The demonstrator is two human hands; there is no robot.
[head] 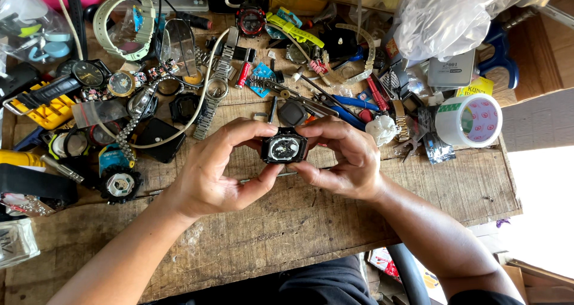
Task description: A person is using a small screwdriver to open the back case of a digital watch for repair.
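Both hands hold a small black square watch case [284, 148] with its back open, showing a round silvery movement inside. My left hand [218, 164] pinches its left side between thumb and fingers. My right hand [344, 158] grips its right side, thumb under the lower edge. The case is held just above the worn wooden bench [287, 221], near its middle. A black square back cover [292, 113] lies just beyond the hands.
Watches, straps and small tools crowd the far half of the bench. A black watch movement [119, 184] lies at left, a yellow tool holder [45, 109] further left. A roll of clear tape [469, 121] sits at right, a plastic bag [445, 15] behind it.
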